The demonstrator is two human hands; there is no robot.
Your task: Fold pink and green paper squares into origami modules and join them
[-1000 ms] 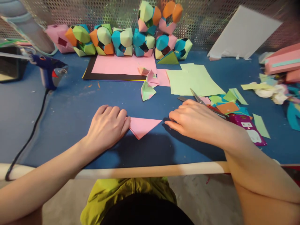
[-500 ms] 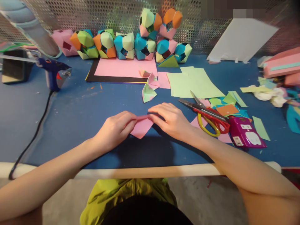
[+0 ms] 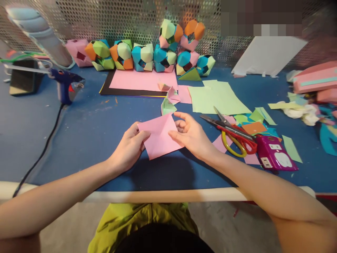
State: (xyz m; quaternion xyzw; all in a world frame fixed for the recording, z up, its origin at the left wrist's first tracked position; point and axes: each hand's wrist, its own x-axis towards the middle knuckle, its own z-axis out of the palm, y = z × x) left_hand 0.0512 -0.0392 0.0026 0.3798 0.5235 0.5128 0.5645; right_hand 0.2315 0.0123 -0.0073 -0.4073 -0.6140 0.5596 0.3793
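Note:
A square of pink paper (image 3: 161, 138), with a faint crease across it, is held up between my two hands over the blue table (image 3: 86, 140). My left hand (image 3: 129, 144) pinches its left edge, thumb on top. On the right side, my right hand (image 3: 191, 135) grips the paper between thumb and fingers. Just beyond the sheet lie small folded paper pieces, one of them green (image 3: 167, 106) and one pink (image 3: 172, 95).
Scissors (image 3: 231, 130) and a purple power socket (image 3: 277, 153) lie among paper scraps at right. Light green sheets (image 3: 218, 96) lie behind them. A glue gun (image 3: 64, 84) with a cord stands at left. Several folded paper balls (image 3: 142, 56) line the mesh at the back.
The pink paper was folded over near the table; now it is opened out and lifted, tilted toward me. My hands have turned so that the thumbs rest on its face.

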